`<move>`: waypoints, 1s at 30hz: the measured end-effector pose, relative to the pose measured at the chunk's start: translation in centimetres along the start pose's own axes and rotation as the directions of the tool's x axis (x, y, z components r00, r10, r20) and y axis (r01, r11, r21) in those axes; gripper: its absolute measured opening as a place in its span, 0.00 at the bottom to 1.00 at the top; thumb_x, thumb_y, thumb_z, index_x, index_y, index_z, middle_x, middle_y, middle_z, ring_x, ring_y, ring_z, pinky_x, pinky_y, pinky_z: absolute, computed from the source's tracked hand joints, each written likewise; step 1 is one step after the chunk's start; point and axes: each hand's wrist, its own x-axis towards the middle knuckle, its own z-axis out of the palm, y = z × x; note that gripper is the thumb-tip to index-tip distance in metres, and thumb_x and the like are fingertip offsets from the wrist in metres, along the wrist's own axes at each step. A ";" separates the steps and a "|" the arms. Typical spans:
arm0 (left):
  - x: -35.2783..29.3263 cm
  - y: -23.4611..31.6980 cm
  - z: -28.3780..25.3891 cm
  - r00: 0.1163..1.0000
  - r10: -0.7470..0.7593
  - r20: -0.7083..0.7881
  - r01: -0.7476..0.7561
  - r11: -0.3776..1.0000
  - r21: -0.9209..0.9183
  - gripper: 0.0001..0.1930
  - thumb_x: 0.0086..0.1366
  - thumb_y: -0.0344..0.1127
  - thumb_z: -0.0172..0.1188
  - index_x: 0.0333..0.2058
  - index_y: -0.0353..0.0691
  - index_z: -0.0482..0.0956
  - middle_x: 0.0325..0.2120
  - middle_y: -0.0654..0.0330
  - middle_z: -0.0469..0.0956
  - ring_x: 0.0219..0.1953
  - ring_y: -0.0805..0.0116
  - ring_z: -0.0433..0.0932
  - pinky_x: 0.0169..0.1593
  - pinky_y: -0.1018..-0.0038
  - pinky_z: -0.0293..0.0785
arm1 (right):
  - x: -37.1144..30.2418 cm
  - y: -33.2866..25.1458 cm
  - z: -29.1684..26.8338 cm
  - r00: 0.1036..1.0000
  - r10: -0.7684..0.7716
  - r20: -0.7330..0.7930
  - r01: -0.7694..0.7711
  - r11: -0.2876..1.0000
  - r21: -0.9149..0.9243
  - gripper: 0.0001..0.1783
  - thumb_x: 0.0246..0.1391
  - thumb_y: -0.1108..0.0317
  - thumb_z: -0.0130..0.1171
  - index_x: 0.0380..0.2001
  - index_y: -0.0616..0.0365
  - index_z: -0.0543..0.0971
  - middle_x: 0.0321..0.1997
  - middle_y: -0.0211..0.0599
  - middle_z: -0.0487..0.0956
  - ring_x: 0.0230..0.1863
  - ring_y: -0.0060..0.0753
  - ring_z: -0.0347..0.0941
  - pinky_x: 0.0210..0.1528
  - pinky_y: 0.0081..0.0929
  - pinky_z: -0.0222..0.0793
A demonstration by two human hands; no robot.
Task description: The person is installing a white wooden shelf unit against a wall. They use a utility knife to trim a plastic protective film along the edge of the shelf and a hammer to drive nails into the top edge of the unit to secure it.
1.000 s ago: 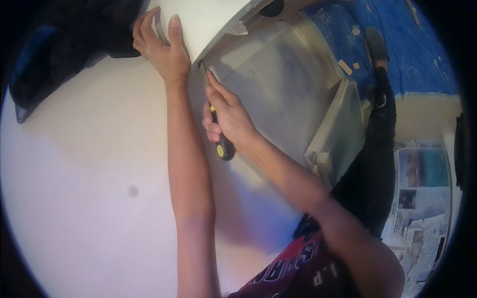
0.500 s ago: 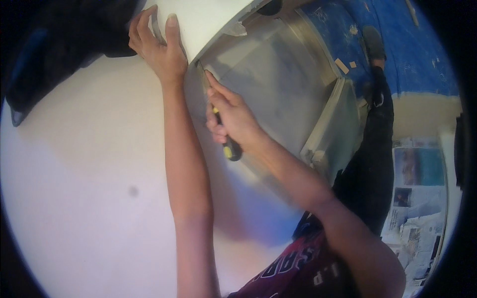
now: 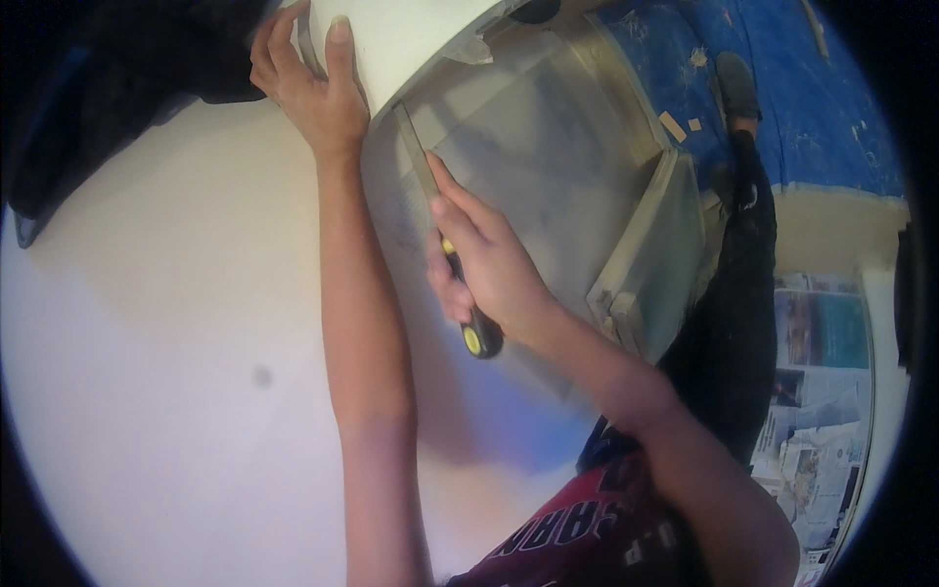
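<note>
Faced a broad white surface (image 3: 176, 323), bare but for one small grey smudge toward 8 o'clock.

Held a flat-bladed tool (image 3: 419, 161) in the right hand (image 3: 489, 269), grip shut full round the black handle, forefinger laid along the shaft, probably to steer the blade and press it flat. Left only the yellow butt showing below the fist, toward 6 o'clock. Pointed the narrow metal blade toward 11 o'clock, tip at the seam under a white curved piece (image 3: 411, 34); could not tell whether it had gone into the gap or merely touched it.

Clamped the left hand (image 3: 308, 93) on that piece at 12 o'clock, grip closed over its edge with the thumb on the face and the fingers hooked round the side, seemingly to steady it against the push of the blade. Crossed the two forearms close, just beside each other.

Worked over a dull grey panel (image 3: 548, 166) to the right of the tool, with a pale framed piece (image 3: 650, 264) leaning at its 4 o'clock edge.

Saw no label on the tool or the white piece. Made out white block lettering on a red shirt (image 3: 597, 533) at 5 o'clock. Noted newspapers (image 3: 817, 391) spread flat on the floor at 3 to 4 o'clock, grey columns with one teal picture, likely as cover. Noted a blue sheet (image 3: 802, 88) at 1 o'clock, flecked with pale scraps, a dark shoe (image 3: 736, 83) standing on it. Caught dark cloth (image 3: 117, 78) at 10 o'clock.
</note>
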 end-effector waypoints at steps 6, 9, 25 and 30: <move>0.2 0.4 0.1 0.999 0.009 -0.038 -0.008 1.000 0.024 0.22 0.71 0.48 0.59 0.57 0.42 0.74 0.56 0.51 0.71 0.59 0.53 0.66 0.65 0.56 0.59 | 4.7 1.9 2.7 0.994 -0.053 -0.099 0.045 0.996 -0.076 0.31 0.77 0.60 0.40 0.78 0.40 0.49 0.22 0.30 0.65 0.13 0.20 0.57 0.13 0.24 0.61; 0.2 0.1 0.9 0.997 0.029 -0.077 -0.024 0.997 0.072 0.20 0.73 0.45 0.57 0.56 0.39 0.74 0.54 0.48 0.71 0.58 0.50 0.67 0.63 0.55 0.61 | 3.8 1.7 0.4 1.000 0.008 -0.022 -0.006 0.997 0.081 0.31 0.78 0.59 0.39 0.79 0.39 0.48 0.20 0.28 0.64 0.13 0.20 0.58 0.14 0.26 0.62; 0.7 1.3 0.0 0.997 -0.080 -0.013 0.080 0.997 0.019 0.22 0.72 0.46 0.58 0.59 0.40 0.73 0.60 0.46 0.69 0.64 0.45 0.62 0.67 0.52 0.56 | -4.0 4.2 -4.0 0.994 -0.022 -0.112 -0.003 0.976 -0.216 0.31 0.77 0.56 0.39 0.79 0.36 0.48 0.20 0.28 0.67 0.13 0.20 0.61 0.16 0.24 0.65; 0.7 1.3 0.4 0.996 -0.083 -0.018 0.084 0.996 0.024 0.24 0.69 0.46 0.61 0.58 0.40 0.74 0.60 0.47 0.69 0.63 0.45 0.63 0.67 0.51 0.57 | -8.8 -1.8 -14.2 0.945 -0.187 -0.270 -0.114 0.582 -0.805 0.28 0.76 0.57 0.43 0.75 0.44 0.61 0.20 0.30 0.69 0.16 0.21 0.64 0.21 0.25 0.65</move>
